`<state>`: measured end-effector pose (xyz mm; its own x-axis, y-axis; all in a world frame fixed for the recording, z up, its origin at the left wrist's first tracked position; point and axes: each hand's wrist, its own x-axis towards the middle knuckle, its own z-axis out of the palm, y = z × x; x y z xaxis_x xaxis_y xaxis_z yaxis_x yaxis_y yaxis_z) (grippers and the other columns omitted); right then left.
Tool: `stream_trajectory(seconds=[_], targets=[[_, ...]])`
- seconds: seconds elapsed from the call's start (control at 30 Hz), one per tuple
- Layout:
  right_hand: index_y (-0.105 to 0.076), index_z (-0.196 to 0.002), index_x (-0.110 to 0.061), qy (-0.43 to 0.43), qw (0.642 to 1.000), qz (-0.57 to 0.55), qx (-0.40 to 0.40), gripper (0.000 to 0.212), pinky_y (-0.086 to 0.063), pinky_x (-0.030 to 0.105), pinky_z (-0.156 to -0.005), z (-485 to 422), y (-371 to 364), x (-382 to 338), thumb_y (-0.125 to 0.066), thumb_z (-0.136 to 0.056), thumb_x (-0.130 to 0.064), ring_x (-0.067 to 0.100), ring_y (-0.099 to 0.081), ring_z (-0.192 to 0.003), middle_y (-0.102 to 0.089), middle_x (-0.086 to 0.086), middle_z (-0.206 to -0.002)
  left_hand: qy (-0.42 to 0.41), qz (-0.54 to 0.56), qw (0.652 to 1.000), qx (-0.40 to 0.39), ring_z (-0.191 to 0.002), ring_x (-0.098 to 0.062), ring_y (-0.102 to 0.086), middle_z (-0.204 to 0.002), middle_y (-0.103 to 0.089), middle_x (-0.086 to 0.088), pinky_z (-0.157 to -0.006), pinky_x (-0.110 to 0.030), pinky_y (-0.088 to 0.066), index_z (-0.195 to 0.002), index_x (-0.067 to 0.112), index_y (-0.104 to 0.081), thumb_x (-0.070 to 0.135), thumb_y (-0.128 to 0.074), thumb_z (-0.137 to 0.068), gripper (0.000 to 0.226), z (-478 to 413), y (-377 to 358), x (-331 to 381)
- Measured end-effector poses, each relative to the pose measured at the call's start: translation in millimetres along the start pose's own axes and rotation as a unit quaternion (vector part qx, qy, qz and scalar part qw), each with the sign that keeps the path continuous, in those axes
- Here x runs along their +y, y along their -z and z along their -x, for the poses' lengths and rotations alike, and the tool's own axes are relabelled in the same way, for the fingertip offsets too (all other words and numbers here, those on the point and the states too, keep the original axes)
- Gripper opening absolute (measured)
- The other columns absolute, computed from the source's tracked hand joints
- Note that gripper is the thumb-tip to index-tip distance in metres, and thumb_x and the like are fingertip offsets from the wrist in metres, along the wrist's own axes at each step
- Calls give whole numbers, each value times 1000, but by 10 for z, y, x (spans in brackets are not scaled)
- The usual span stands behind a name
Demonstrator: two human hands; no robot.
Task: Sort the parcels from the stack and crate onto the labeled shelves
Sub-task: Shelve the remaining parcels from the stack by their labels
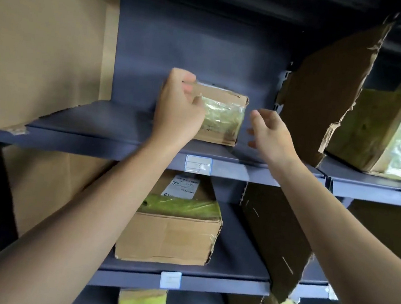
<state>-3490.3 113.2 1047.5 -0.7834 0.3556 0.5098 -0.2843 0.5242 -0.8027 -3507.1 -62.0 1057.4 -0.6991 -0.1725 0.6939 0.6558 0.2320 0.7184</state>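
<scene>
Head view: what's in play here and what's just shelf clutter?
In play: small parcel, gripped by left hand; right hand open beside it; upper shelf; its label.
Idle: big box below; right box; torn divider; left carton.

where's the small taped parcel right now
Head view, centre: the small parcel sits on the upper shelf above its label, left hand gripping its left end, right hand apart to its right.

The upper blue shelf bears a small taped parcel, the lower shelf a larger cardboard box.
</scene>
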Motion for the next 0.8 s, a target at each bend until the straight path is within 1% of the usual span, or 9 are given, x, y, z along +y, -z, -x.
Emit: stream_trajectory(seconds=[0.1, 0.17, 0.23, 0.33, 0.43, 0.53, 0.6, 0.67, 0.8], targets=[[-51, -132, -15, 7, 999, -35, 12, 35, -56, 37, -89, 273, 143, 1, -46, -102, -32, 17, -62, -106, -61, 0, -116, 9, 62, 997, -46, -83, -10, -55, -101, -55, 4, -79, -25, -46, -111, 16, -53, 0, -52, -85, 31, 246, -175, 208], [-52, -128, -17, 22, 998, -52, 29, 28, -57, 34, -81, 464, 283, 26, -45, -103, -28, 11, -64, -94, -61, -3, -106, 20, 105, 991, -81, -81, -10, -56, -98, -57, 6, -78, -26, -48, -108, 19, -53, 1, -52, -84, 31, 441, -338, 344], [-55, -120, -23, 24, 997, -62, 42, 20, -59, 35, -80, 660, 482, 85, -45, -103, -27, 7, -65, -88, -62, -4, -106, 32, 138, 983, -121, -81, -5, -57, -96, -57, 9, -74, -21, -48, -107, 21, -52, 2, -52, -85, 29, 656, -511, 463], [-56, -115, -28, 8, 996, -68, 58, 16, -59, 34, -79, 983, 926, 197, -45, -103, -27, 11, -67, -90, -65, 2, -110, 42, 162, 971, -173, -83, 0, -56, -100, -59, 6, -67, -8, -43, -108, 22, -52, 2, -52, -87, 29, 1026, -801, 656], [-55, -121, -24, -11, 992, -73, 101, 21, -60, 34, -79, 1341, 1551, 330, -47, -102, -26, 17, -69, -93, -67, 1, -109, 55, 190, 955, -223, -87, -4, -57, -101, -61, 4, -72, -15, -46, -108, 21, -54, 0, -51, -88, 29, 1494, -1164, 946], [-55, -121, -25, -41, 988, -60, 139, 21, -59, 42, -85, 1633, 2070, 489, -48, -101, -24, 20, -69, -95, -69, 2, -106, 74, 204, 939, -268, -94, -11, -59, -101, -60, 7, -81, -27, -50, -107, 22, -55, 2, -51, -89, 27, 1913, -1506, 1181], [-55, -120, -24, -56, 982, -51, 172, 20, -58, 44, -86, 1915, 2586, 644, -48, -102, -23, 22, -69, -94, -69, 4, -106, 88, 211, 923, -310, -93, -10, -58, -100, -60, 7, -81, -29, -49, -107, 22, -54, 4, -51, -90, 25, 2321, -1806, 1471], [-55, -120, -25, -67, 977, -38, 200, 19, -59, 40, -85, 2231, 3146, 779, -47, -102, -23, 18, -69, -93, -68, 3, -106, 99, 222, 904, -352, -91, -7, -56, -101, -59, 5, -80, -28, -49, -109, 21, -54, 6, -52, -91, 24, 2771, -2118, 1819], [-57, -106, -33, -106, 957, -24, 271, 15, -57, 37, -77, 2908, 4306, 1046, -49, -101, -21, 16, -67, -89, -67, 1, -101, 100, 239, 867, -425, -88, -7, -54, -97, -55, 6, -78, -26, -50, -111, 18, -54, 10, -53, -93, 20, 3735, -2716, 2597]])
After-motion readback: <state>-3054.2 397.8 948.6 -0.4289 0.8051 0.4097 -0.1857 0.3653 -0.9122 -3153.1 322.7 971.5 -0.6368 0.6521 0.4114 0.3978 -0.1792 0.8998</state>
